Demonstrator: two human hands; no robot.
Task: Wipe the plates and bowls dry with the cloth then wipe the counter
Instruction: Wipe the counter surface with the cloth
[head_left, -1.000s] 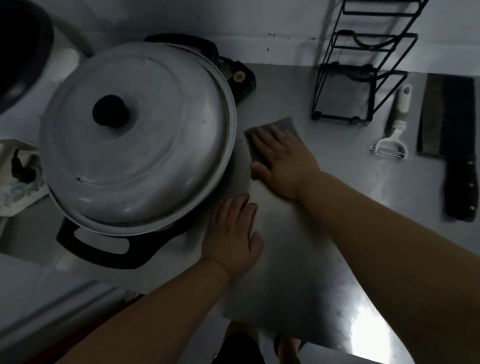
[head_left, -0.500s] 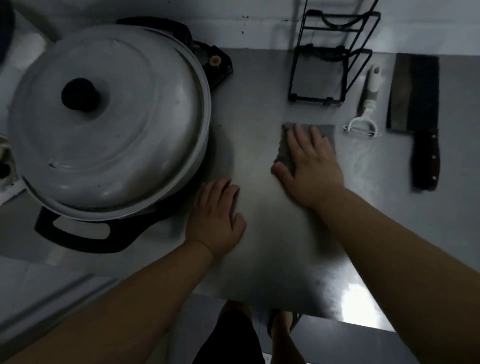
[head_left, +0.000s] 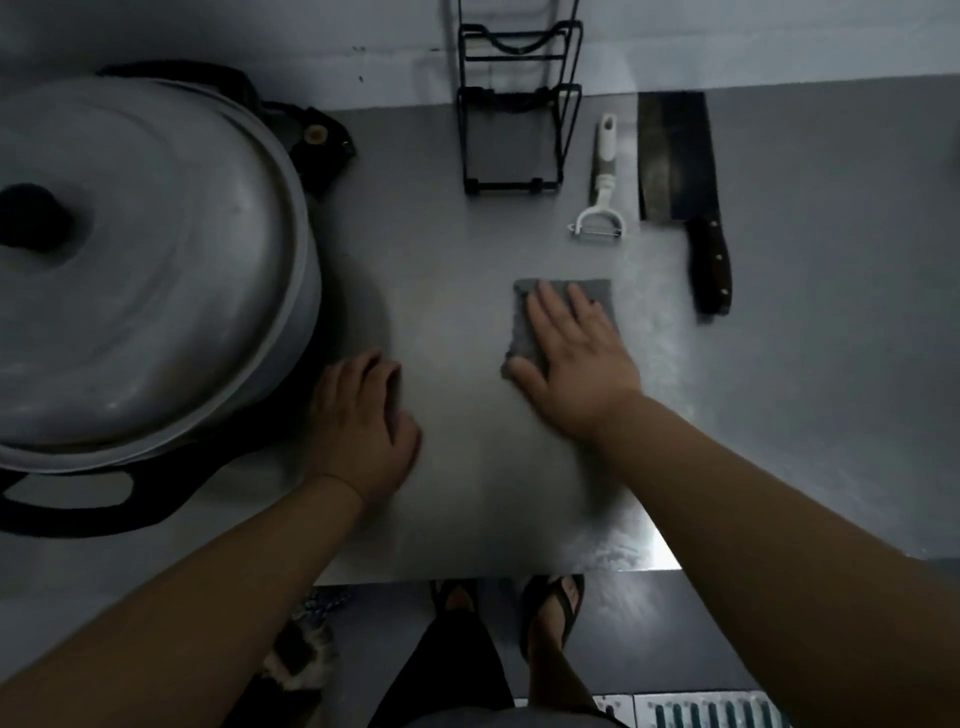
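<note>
The flat grey rectangular cloth (head_left: 563, 322) lies on the dull steel counter (head_left: 467, 260), pinned under the right hand (head_left: 576, 364), whose fingers are spread straight and pressing down, thumb at the cloth's near left corner. The left hand (head_left: 363, 421) rests palm-down on the counter well to the left, fingers relaxed, holding nothing. Just left of that hand sits the big grey metal pot lid with a black knob (head_left: 145, 275). Beyond the right hand stand a black wire rack (head_left: 514, 104), a white-handled peeler (head_left: 602, 182) and a dark cleaver with a riveted handle (head_left: 680, 176), side by side.
</note>
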